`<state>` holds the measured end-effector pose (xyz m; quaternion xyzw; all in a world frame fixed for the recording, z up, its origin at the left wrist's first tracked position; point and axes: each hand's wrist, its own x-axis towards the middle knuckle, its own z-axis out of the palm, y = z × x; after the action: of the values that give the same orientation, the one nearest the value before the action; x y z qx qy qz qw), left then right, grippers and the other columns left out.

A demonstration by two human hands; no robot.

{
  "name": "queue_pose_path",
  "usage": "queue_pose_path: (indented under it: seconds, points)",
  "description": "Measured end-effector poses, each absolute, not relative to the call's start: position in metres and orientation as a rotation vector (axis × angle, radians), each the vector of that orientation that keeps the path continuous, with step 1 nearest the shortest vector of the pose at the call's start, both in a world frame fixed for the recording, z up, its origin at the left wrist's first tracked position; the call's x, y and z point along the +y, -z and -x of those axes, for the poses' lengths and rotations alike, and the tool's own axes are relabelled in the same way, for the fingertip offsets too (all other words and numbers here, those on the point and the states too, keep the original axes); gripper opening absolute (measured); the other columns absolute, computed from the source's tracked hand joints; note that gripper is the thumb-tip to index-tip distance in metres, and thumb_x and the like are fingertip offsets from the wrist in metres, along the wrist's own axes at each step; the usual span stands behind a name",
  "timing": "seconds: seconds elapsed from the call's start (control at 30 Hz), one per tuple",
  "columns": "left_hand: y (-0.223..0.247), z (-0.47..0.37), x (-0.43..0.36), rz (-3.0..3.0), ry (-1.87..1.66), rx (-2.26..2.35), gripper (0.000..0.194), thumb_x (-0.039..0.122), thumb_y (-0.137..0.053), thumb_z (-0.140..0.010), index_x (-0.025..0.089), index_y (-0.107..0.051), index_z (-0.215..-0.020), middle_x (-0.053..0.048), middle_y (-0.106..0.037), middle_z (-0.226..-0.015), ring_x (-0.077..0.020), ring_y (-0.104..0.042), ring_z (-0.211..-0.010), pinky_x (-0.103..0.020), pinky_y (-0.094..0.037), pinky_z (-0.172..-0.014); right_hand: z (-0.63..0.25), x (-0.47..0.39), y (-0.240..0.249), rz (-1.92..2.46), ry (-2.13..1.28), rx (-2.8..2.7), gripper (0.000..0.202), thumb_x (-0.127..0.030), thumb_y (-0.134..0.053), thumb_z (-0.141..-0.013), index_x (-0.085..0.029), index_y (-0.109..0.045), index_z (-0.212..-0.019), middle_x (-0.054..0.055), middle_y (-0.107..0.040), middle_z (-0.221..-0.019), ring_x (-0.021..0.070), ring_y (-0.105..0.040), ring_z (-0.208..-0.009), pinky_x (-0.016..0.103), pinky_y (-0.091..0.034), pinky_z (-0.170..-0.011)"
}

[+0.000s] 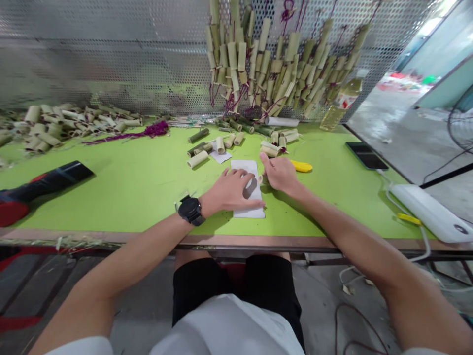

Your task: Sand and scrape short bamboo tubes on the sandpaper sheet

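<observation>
My left hand (pixel 233 189), with a black watch (pixel 191 210) at its wrist, lies over a white paper sheet (pixel 248 213) on the green table. Its fingers are spread and it holds nothing visible. Just right of the paper, my right hand (pixel 279 173) is curled, fingers wrapped round a small pale bamboo piece (pixel 260 179) whose end shows at the fingers. A yellow-handled tool (pixel 302 166) lies beyond that hand. Short bamboo tubes (pixel 197 159) are scattered behind the paper, some near my right hand.
Strung bamboo tubes (pixel 291 47) hang on a perforated metal panel. A tube pile (pixel 48 123) and a black-and-red tool (pixel 59 180) are at the left. At the right are a bottle (pixel 338 106), a phone (pixel 365 155) and a white device (pixel 430 212) with a cable.
</observation>
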<state>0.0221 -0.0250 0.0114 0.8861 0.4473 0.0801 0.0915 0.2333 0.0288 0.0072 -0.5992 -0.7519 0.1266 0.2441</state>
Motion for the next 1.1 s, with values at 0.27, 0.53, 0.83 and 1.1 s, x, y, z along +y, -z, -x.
queue_pose_path:
  seconds: [0.27, 0.53, 0.83, 1.1]
  points:
    - [-0.013, -0.023, -0.026, -2.611, -0.127, 1.376, 0.101, 0.097, -0.058, -0.096, 0.018, -0.065, -0.159, -0.024, -0.061, -0.167, -0.0476, -0.059, -0.148, -0.062, -0.04, -0.129, -0.223, 0.027, -0.005, 1.704, 0.158, -2.317, 0.074, -0.05, -0.034, -0.125, -0.018, -0.084, -0.081, 0.015, -0.082, -0.079, 0.0249, -0.069, -0.071, 0.036, -0.037, -0.065]
    - [-0.008, -0.022, -0.026, -2.586, -0.16, 1.36, 0.097, 0.095, -0.059, -0.097, 0.019, -0.065, -0.158, -0.025, -0.06, -0.167, -0.0503, -0.057, -0.148, -0.066, -0.041, -0.127, -0.226, 0.017, -0.001, 1.606, 0.157, -2.385, 0.072, -0.051, -0.038, -0.122, -0.013, -0.088, -0.088, 0.02, -0.084, -0.084, 0.0263, -0.074, -0.074, 0.037, -0.033, -0.065]
    - [-0.004, -0.022, -0.025, -2.551, -0.22, 1.376, 0.099, 0.095, -0.062, -0.095, 0.023, -0.063, -0.162, -0.023, -0.06, -0.167, -0.0511, -0.057, -0.148, -0.066, -0.042, -0.126, -0.222, 0.033, -0.008, 1.691, 0.181, -2.41, 0.07, -0.04, -0.033, -0.122, -0.012, -0.091, -0.094, 0.021, -0.088, -0.093, 0.027, -0.075, -0.075, 0.037, -0.039, -0.065]
    - [-0.002, -0.018, -0.022, -2.578, -0.217, 1.29, 0.103, 0.099, -0.062, -0.094, 0.022, -0.063, -0.164, -0.023, -0.055, -0.173, -0.0497, -0.052, -0.156, -0.063, -0.039, -0.132, -0.225, 0.024, -0.009, 1.73, 0.158, -2.434, 0.074, -0.048, -0.034, -0.122, -0.012, -0.092, -0.093, 0.022, -0.088, -0.093, 0.0298, -0.077, -0.08, 0.039, -0.041, -0.068]
